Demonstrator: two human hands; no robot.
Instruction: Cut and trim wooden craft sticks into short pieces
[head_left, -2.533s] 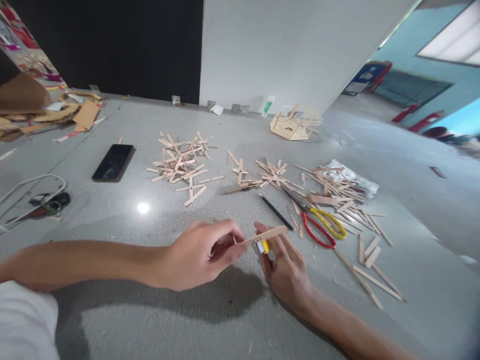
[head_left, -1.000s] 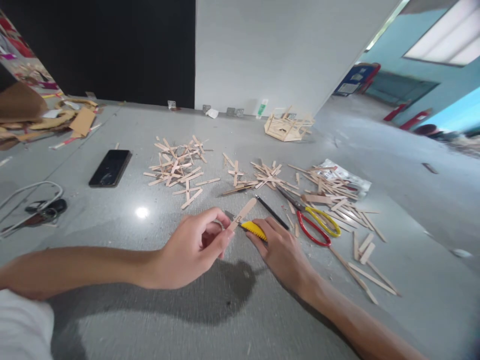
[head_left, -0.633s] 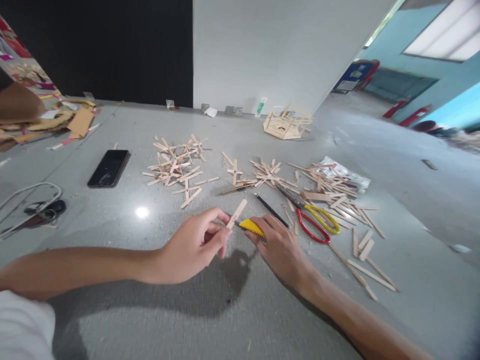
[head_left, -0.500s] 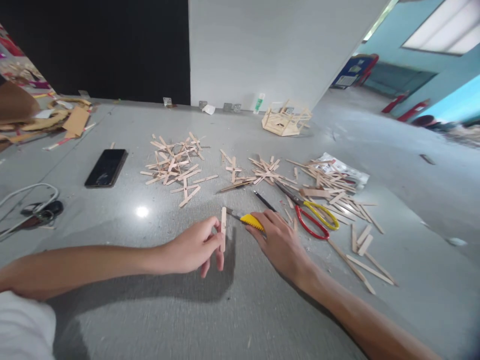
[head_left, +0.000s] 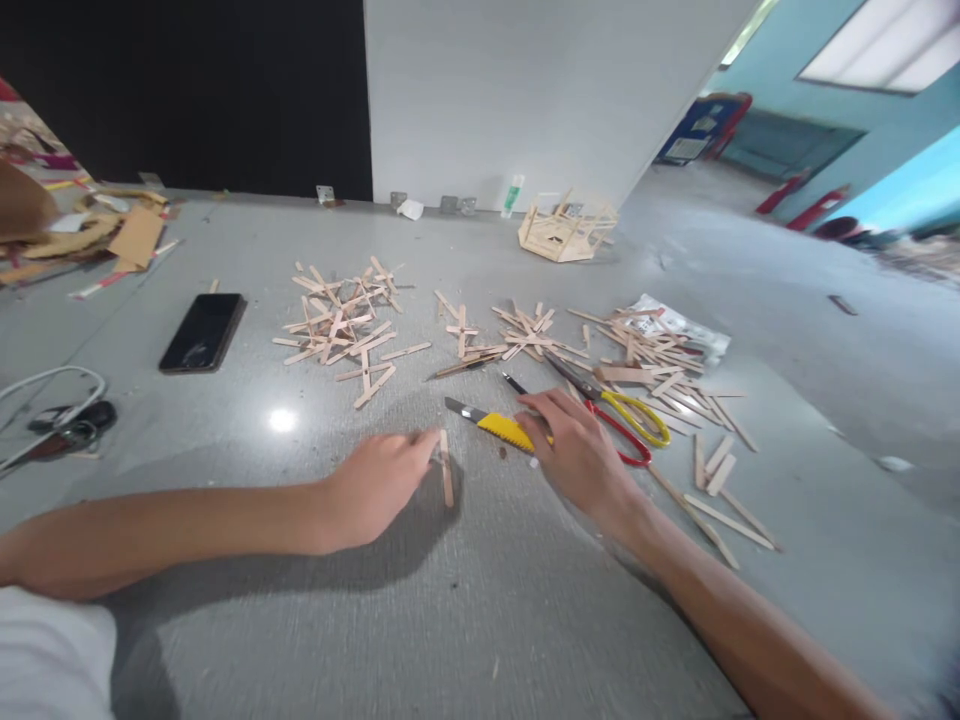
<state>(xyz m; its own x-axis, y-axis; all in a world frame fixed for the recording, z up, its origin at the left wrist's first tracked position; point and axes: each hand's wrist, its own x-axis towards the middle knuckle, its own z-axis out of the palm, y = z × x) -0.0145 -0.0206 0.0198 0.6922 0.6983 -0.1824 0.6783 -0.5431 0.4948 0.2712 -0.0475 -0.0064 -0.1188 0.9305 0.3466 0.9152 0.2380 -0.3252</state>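
Observation:
My left hand [head_left: 375, 485] rests low on the grey floor, its fingertips pressed together against a single wooden stick [head_left: 446, 468] that lies flat beside them. My right hand [head_left: 577, 450] is closed around the rear of a yellow utility knife [head_left: 495, 425], whose blade end points left over the floor. Just right of that hand lie scissors [head_left: 626, 420] with one red and one yellow handle. A thin black pencil [head_left: 514, 383] sits just beyond the knife.
Piles of wooden sticks [head_left: 337, 320] spread across the floor ahead, with more [head_left: 660, 365] at the right by a plastic bag. A black phone [head_left: 202, 332] lies left. A stick-built frame [head_left: 566, 230] stands by the wall. Cables [head_left: 52, 410] and cardboard scraps [head_left: 97, 230] are far left.
My left hand has lowered the stick from the air to the floor, where it now lies flat. My right hand has moved right and down with the knife, away from the stick.

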